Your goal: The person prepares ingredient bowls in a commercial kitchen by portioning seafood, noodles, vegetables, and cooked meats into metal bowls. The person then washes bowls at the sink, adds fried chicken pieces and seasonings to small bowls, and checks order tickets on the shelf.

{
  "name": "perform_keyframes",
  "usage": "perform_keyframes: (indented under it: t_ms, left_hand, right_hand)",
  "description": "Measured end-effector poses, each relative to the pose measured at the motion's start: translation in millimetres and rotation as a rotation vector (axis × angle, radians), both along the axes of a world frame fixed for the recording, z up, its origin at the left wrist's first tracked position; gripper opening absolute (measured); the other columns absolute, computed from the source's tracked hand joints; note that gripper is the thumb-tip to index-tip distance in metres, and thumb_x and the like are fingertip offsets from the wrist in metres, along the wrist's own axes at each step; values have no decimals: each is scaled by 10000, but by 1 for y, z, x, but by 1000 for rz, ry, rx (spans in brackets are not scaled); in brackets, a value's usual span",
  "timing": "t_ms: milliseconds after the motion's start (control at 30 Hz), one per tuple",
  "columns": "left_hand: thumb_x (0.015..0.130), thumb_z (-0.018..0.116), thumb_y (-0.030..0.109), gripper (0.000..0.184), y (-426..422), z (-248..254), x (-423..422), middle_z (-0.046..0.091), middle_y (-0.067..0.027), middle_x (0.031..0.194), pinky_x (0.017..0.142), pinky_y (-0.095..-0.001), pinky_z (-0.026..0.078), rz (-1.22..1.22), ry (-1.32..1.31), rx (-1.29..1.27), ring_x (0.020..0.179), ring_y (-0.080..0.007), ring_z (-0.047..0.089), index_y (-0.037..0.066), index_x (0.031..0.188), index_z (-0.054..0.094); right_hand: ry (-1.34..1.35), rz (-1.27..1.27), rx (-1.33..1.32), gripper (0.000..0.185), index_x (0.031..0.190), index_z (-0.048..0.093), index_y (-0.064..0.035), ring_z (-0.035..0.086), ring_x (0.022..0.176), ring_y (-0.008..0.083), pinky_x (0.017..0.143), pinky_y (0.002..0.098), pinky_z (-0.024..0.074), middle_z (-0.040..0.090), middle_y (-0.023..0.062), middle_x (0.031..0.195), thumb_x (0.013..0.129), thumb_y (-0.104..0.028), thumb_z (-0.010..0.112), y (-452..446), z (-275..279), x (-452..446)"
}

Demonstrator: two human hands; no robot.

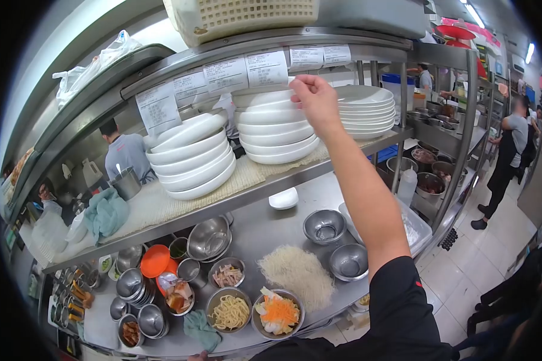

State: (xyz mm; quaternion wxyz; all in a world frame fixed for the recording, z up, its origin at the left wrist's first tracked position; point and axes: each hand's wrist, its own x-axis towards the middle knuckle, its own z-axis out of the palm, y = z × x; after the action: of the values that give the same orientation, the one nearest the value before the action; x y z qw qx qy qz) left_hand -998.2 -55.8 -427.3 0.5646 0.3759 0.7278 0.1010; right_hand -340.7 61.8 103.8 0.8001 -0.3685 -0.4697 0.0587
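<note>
My right hand (314, 99) is raised to the upper shelf, its fingers pinched at the rim of the middle stack of white bowls (277, 129), just below the order slips (267, 69). Whether the fingertips grip a bowl or a slip edge is too small to tell. Another stack of white bowls (193, 159) stands to its left, and white plates (367, 108) are piled to its right. Only a small part of my left hand (197, 356) shows at the bottom edge, its fingers hidden.
On the steel counter below are white noodles (298, 277), a bowl of yellow noodles (230, 313), a bowl with shredded orange topping (280, 314) and empty metal bowls (348, 262). A green cloth (202, 330) lies at the front edge. A person (509, 138) stands in the right aisle.
</note>
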Motion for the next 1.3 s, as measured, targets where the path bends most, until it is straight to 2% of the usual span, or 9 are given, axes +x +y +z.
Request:
perform_keyframes:
  t_ms: [233, 333, 533, 733, 767, 833, 933, 1067, 1300]
  left_hand:
    - [959, 480, 586, 584, 2, -2, -8, 708, -58, 990, 554, -299, 530, -23, 66, -34, 744, -149, 644, 48, 1130, 630]
    - [968, 422, 623, 665, -1, -3, -8, 711, -66, 1012, 590, -310, 550, 37, 18, -21, 793, -165, 662, 35, 1219, 605]
    - [965, 302, 690, 825, -2, 0, -8, 707, -98, 1039, 606, -322, 561, 96, -96, -17, 808, -174, 669, 2, 1374, 498]
    - [958, 312, 696, 831, -11, 28, 4, 704, -110, 1067, 610, -321, 566, 63, -95, 6, 818, -171, 670, -1, 1372, 495]
    - [969, 347, 660, 744, -15, 40, 12, 687, -95, 966, 565, -310, 525, 105, -106, -2, 756, -168, 653, 10, 1278, 536]
    - [990, 415, 589, 599, -21, 58, 26, 653, -66, 763, 474, -286, 443, 194, -130, -17, 631, -161, 620, 34, 1089, 619]
    - [987, 380, 619, 622, -28, 68, 36, 643, -62, 764, 466, -280, 430, 176, -51, 19, 616, -152, 604, 51, 1055, 623]
    - [986, 390, 613, 621, -20, 46, 23, 658, -74, 802, 474, -288, 446, 162, -85, 16, 630, -161, 614, 51, 1107, 624]
    - [983, 446, 561, 610, -24, 49, 26, 686, -105, 870, 554, -324, 545, 128, -26, 54, 658, -187, 637, 11, 1195, 602]
  right_hand:
    - [-9, -214, 83, 359, 1168, 585, 2, 636, 701, 139, 594, 255, 499, 632, 72, 978, 904, -217, 692, 22, -7, 12]
    - [298, -10, 95, 389, 1196, 530, -14, 631, 678, 158, 576, 269, 503, 610, 91, 1009, 905, -217, 688, 7, 8, 17]
    - [373, 67, 73, 434, 1156, 473, 9, 644, 666, 186, 536, 292, 512, 596, 117, 1002, 886, -242, 703, 11, 25, 33]
    - [352, -31, 52, 450, 1120, 507, -18, 626, 699, 167, 567, 294, 514, 605, 88, 941, 856, -285, 755, 12, 25, 38]
    - [361, -40, 51, 455, 1118, 521, -27, 621, 717, 161, 590, 292, 515, 608, 76, 933, 850, -300, 767, 13, 25, 40]
    - [408, 31, 93, 483, 1160, 499, -22, 627, 746, 178, 615, 317, 528, 612, 94, 962, 847, -267, 774, 11, 27, 36]
    - [467, 120, 149, 508, 1221, 458, -20, 633, 791, 206, 657, 348, 545, 616, 122, 1012, 853, -189, 765, 7, 35, 31]
    - [485, 205, 250, 446, 1220, 423, 2, 646, 855, 263, 689, 362, 585, 590, 185, 1116, 880, -62, 703, -9, 46, 16]
    - [300, 216, 121, 444, 1261, 431, 15, 647, 896, 228, 688, 349, 583, 614, 169, 1085, 890, -23, 671, -3, 39, 16]
